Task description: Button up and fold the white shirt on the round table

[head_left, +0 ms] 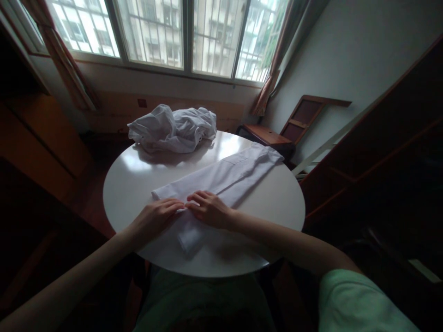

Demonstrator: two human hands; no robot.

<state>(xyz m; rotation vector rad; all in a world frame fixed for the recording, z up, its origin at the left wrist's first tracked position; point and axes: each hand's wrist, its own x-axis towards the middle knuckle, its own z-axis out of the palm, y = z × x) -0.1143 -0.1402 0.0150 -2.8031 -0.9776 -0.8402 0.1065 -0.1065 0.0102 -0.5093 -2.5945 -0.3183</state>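
Observation:
A white garment (224, 177) lies folded into a long strip across a round white table (138, 184), running from the near middle toward the far right edge. My left hand (157, 216) and my right hand (209, 210) rest palm down on the near end of the strip, fingertips almost touching each other. Both press flat on the cloth with fingers together and grip nothing. A small folded piece of the cloth (189, 240) sticks out below my hands toward the near edge.
A crumpled pile of white clothes (173, 129) sits at the table's far side. A wooden chair (277, 133) stands beyond the table at the right. Dark wooden furniture flanks both sides, and a barred window fills the back wall.

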